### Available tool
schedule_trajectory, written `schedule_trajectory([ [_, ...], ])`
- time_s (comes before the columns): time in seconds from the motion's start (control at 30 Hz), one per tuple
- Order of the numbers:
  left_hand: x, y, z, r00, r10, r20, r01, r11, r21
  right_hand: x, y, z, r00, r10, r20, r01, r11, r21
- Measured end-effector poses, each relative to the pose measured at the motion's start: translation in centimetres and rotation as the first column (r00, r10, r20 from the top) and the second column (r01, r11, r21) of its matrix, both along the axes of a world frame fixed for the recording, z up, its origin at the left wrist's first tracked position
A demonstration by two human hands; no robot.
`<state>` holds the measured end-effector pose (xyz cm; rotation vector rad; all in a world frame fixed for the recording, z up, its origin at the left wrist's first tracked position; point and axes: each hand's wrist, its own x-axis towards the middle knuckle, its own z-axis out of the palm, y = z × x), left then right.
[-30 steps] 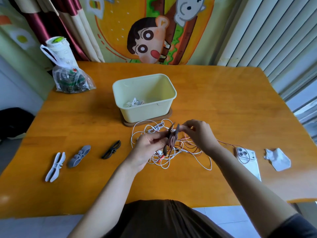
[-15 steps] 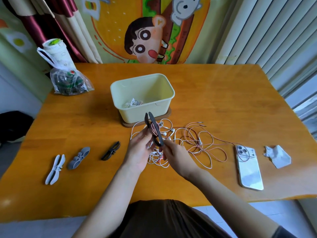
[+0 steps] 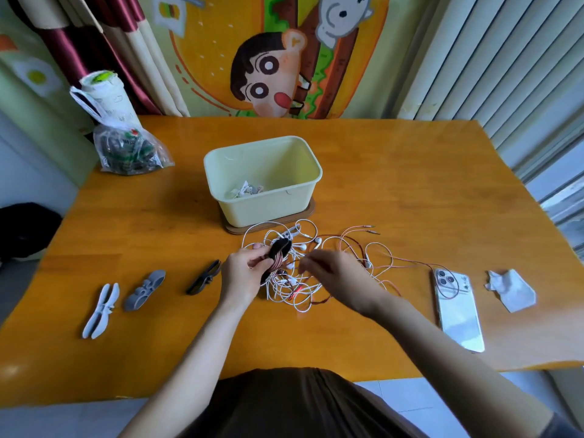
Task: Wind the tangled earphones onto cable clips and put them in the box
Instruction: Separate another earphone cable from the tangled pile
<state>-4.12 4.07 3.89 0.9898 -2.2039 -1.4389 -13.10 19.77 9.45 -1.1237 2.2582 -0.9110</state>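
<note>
My left hand grips a dark cable clip with red cable wound round its middle, held just above the tangle. My right hand is blurred beside it, fingers curled down and pinching the red earphone cable, which runs right toward the phone. White earphones lie tangled with it in front of the pale yellow box. One wound bundle lies inside the box. Three spare clips lie at the left: white, grey, dark.
A white phone lies at the right with the red cable looped over its top. A crumpled tissue sits further right. A plastic bag with a paper cup stands at the back left corner of the wooden table.
The clip was tipped upright half a second ago and now lies lower and slanted in my left hand. My right hand has swung from below the clip to its right side with the red cable.
</note>
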Motion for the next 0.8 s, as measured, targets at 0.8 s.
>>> schedule_trajectory([
  [0.8,-0.6,1.4,4.0,0.908,0.116,-0.403,0.310,0.461,0.832,-1.3,-1.3,-2.6,0.995,-0.068,-0.073,0.073,0.994,0.077],
])
